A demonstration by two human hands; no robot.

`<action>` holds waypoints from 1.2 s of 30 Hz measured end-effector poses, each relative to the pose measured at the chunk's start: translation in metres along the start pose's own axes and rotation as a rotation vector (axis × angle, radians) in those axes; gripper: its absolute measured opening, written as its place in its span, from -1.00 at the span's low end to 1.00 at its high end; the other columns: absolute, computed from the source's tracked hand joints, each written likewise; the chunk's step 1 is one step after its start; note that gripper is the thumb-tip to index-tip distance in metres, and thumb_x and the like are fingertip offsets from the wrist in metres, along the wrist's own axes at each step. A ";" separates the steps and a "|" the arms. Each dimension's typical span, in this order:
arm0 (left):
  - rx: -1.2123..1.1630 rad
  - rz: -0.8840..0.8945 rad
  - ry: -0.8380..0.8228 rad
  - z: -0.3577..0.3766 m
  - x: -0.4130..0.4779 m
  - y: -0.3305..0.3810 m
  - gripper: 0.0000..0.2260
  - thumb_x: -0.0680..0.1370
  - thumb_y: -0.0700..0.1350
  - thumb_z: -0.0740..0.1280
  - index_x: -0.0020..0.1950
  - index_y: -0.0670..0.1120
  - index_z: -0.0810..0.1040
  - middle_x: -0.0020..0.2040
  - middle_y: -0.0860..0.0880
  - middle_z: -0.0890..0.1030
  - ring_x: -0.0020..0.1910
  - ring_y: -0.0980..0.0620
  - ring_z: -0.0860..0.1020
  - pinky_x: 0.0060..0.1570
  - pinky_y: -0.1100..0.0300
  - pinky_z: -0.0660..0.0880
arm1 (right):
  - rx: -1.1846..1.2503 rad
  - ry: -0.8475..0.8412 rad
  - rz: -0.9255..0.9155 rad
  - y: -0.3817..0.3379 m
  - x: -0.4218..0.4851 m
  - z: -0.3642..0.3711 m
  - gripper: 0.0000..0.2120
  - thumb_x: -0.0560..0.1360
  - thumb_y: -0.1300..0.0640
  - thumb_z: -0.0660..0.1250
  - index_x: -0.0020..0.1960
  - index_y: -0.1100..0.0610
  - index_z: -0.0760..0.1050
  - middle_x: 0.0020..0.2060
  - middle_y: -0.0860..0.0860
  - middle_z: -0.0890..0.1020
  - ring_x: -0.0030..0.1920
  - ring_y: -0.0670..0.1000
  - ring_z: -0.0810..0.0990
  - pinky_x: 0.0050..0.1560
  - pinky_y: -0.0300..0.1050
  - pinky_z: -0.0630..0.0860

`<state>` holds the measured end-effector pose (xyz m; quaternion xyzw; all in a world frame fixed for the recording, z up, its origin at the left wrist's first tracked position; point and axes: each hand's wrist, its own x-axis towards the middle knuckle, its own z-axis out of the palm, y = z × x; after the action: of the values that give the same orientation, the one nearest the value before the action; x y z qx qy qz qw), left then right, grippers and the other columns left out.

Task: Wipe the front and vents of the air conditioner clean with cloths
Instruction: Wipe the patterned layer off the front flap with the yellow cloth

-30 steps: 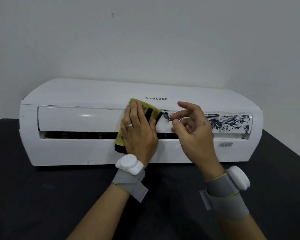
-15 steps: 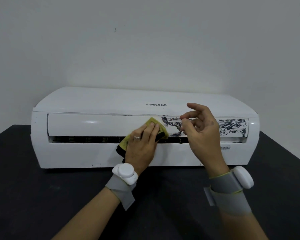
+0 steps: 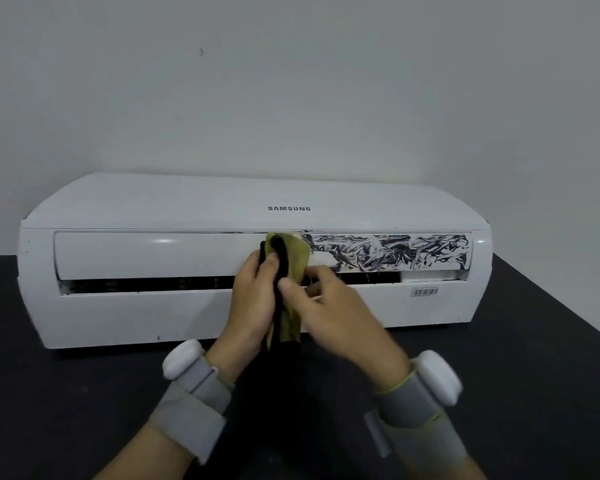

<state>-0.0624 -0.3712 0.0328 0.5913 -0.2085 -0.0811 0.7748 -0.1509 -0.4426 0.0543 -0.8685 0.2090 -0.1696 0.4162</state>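
Observation:
A white air conditioner [image 3: 174, 202] lies on a black table. The right half of its front flap [image 3: 395, 252] is smeared with black marks; the left half is white. The dark vent slot [image 3: 146, 284] runs below the flap. A yellow-green cloth [image 3: 297, 258] with black stains hangs upright in front of the flap's middle. My left hand [image 3: 253, 299] grips the cloth from the left, thumb on its front. My right hand [image 3: 340, 317] pinches the cloth's right edge between thumb and fingers. Both wrists wear grey straps with white pods.
The black table [image 3: 66, 410] stretches in front of the unit and to both sides. A plain white wall [image 3: 291, 98] stands behind. A barcode sticker [image 3: 424, 291] sits at the unit's lower right.
My left hand has lifted the cloth off the flap and turned it upright. My right hand has come down from the flap and taken hold of the cloth's right edge.

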 end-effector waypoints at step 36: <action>0.999 0.567 -0.358 -0.037 0.028 0.019 -0.59 0.34 -0.37 0.26 0.15 -0.15 0.60 0.08 -0.02 0.57 0.02 -0.06 0.46 0.04 0.34 0.29 | -0.348 0.740 -0.353 0.016 0.016 0.046 -0.43 0.29 0.37 0.40 0.31 0.26 0.46 0.26 0.15 0.51 0.10 0.18 0.57 0.05 -0.01 0.56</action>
<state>-0.0239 -0.3431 0.0490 0.7822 -0.4983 0.1383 0.3474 -0.1194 -0.4298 0.0165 -0.8288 0.2181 -0.4998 0.1255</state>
